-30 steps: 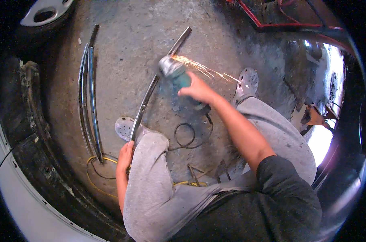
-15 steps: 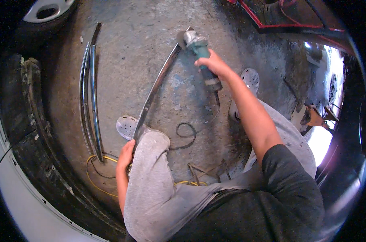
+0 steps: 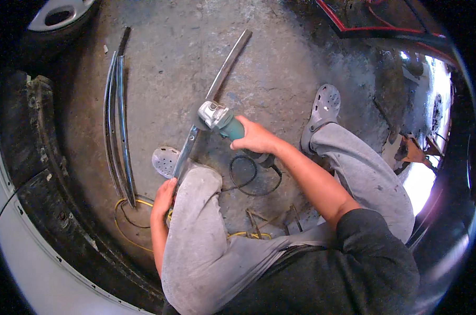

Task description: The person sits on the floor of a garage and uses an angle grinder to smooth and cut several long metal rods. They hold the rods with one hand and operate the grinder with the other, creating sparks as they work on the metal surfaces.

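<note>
My right hand point(image 3: 253, 137) is wrapped round the teal body of an angle grinder point(image 3: 228, 125). The grinder's silver head and disc sit over the middle of a long, narrow metal strip point(image 3: 228, 64); the head hides whether the disc touches it. The strip slants from the far middle down to my left knee. There my left hand point(image 3: 164, 198) grips its near end, close against the grey trouser leg. A dark power cord point(image 3: 243, 190) runs from the grinder and loops on the floor below it.
Several curved metal strips point(image 3: 121, 105) lie together on the concrete floor at the left. A yellow cable point(image 3: 123, 239) curls near their lower ends. Long dark panels point(image 3: 54, 210) line the left side. A wheel point(image 3: 59, 17) stands far left, a red-edged frame point(image 3: 348, 32) far right.
My right hand has drawn the grinder from the strip's far end toward me, down to its middle. The cord loop has shifted. My left hand stays in place.
</note>
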{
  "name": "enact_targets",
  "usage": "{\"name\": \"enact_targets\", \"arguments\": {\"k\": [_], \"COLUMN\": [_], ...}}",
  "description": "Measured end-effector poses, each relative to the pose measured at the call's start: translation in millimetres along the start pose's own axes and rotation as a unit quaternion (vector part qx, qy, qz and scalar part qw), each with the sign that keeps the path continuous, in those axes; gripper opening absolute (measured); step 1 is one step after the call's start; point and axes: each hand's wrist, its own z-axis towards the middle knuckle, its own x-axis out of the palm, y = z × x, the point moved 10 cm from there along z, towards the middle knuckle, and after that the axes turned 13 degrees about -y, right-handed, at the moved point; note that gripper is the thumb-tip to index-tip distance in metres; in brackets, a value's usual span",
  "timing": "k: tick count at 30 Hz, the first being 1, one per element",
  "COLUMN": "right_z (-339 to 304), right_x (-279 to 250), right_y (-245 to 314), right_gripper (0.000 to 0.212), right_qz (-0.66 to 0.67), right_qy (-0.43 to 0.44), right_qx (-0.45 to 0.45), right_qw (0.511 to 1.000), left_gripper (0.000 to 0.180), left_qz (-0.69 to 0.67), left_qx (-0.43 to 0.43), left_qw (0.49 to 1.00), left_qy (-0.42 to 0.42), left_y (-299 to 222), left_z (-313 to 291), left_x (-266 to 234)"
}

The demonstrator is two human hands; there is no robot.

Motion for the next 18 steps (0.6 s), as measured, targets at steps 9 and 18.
{"name": "enact_targets", "arguments": {"k": [9,18], "right_z": [88.4,113.9], "right_x": [-115.8,-147.0], "right_y": [-5.3,3.6], "right_gripper": [0.082,0.064], "right_qz": [0.063,0.057], "right_qy": [-0.107,-0.143], "right_qx": [0.025,0.031], "right_qw": [0.992,0.988], "left_gripper": [0.049,0.049], "left_qz": [-0.031,-0.036], "left_qx": [0.002,-0.01], "left_qw": [1.0,0.999], "left_qy": [-0.001,-0.001], "left_y": [41.1,12.1], "left_z": [15.8,6.9], "left_x": [14.8,8.3]}}
